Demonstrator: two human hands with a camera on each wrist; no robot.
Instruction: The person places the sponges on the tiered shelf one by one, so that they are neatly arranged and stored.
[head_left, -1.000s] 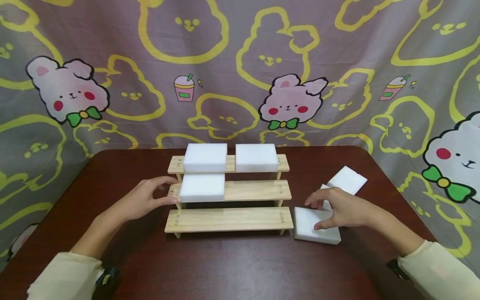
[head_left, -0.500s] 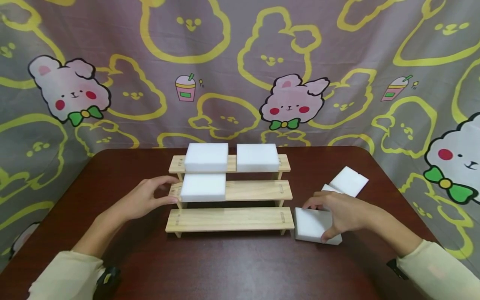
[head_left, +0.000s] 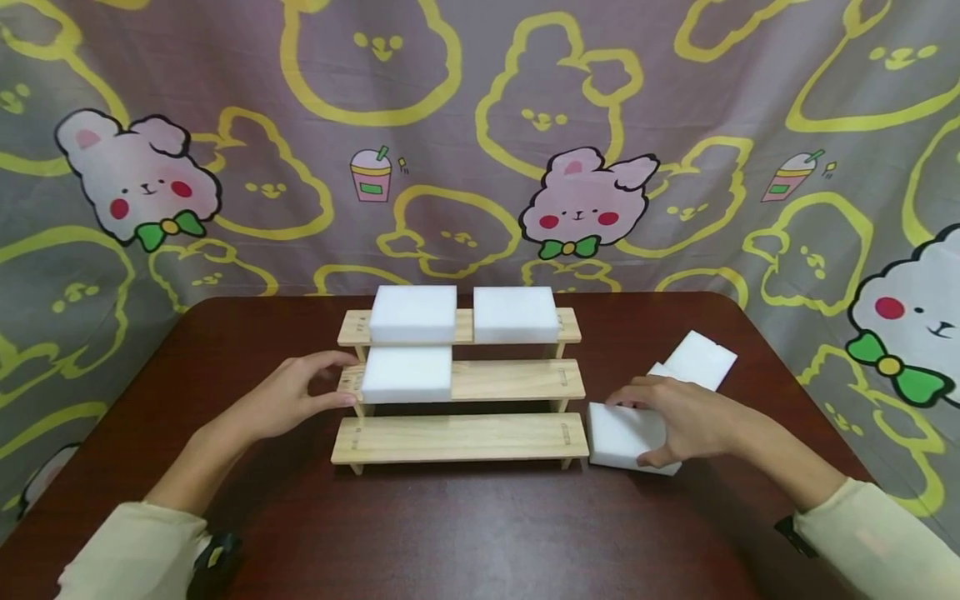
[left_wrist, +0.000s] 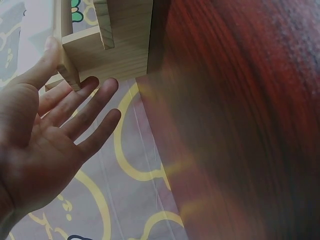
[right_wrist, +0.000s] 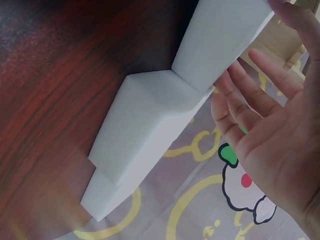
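Observation:
On the table stands a three-step wooden display rack [head_left: 457, 437]. My left hand [head_left: 296, 390] pinches the left end of its middle step between thumb and index finger; in the left wrist view the other fingers [left_wrist: 95, 110] extend loosely below. My right hand [head_left: 693, 421] grips a white foam block [head_left: 622, 437] just right of the lowest step, thumb at the near side and fingers at the far side. The right wrist view shows this block [right_wrist: 215, 40] close to another foam block [right_wrist: 135, 110]. The palm hides part of the held block in the head view.
Two white foam blocks, left [head_left: 412, 312] and right [head_left: 515, 312], sit on the top step. One more foam block [head_left: 407, 372] lies at the left of the middle step. Behind my right hand, overlapping foam pieces [head_left: 701, 360] lie on the dark red table [head_left: 480, 533]. A patterned curtain [head_left: 450, 150] hangs behind.
My right hand has closed its thumb and fingers on the near foam block, which has shifted slightly up and back. The left hand stays at the rack.

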